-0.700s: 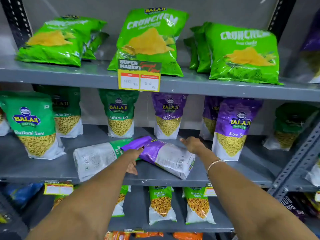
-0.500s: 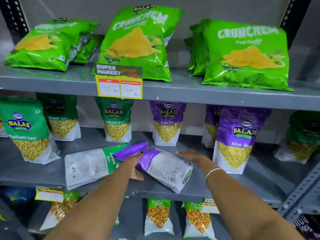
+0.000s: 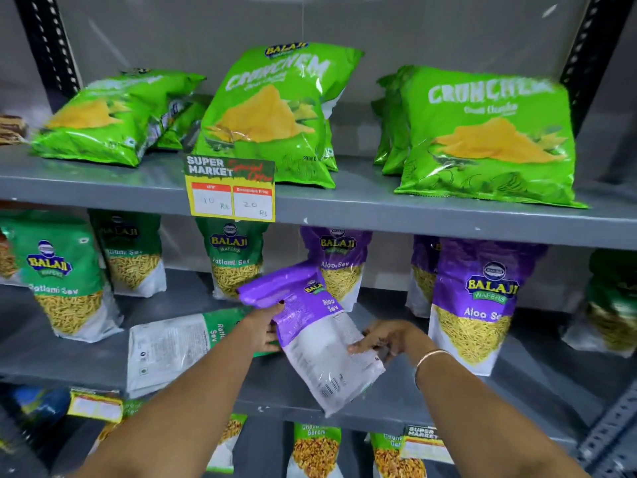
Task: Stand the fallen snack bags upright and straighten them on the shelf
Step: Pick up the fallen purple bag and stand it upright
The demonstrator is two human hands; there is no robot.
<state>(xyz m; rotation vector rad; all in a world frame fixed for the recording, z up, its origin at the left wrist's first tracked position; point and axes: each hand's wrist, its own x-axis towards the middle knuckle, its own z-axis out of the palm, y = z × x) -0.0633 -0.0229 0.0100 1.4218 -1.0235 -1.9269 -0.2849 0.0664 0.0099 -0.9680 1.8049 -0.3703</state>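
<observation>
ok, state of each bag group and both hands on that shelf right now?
purple Aloo Sev bag: tilted, lifted at its top, held by both hands
left hand: gripping its left edge
right hand: gripping its lower right side
fallen Ratlami Sev bag: flat, back side up
other Sev pouches: upright
Crunchem bags: leaning back on the top shelf

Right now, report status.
Left hand and right hand both gripping purple Aloo Sev bag, tilted, half-raised. Green Ratlami Sev bag flat alongside. Nothing blocking.

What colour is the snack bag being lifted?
Purple top, white bottom: the tilted Aloo Sev snack bag, head view.
</observation>
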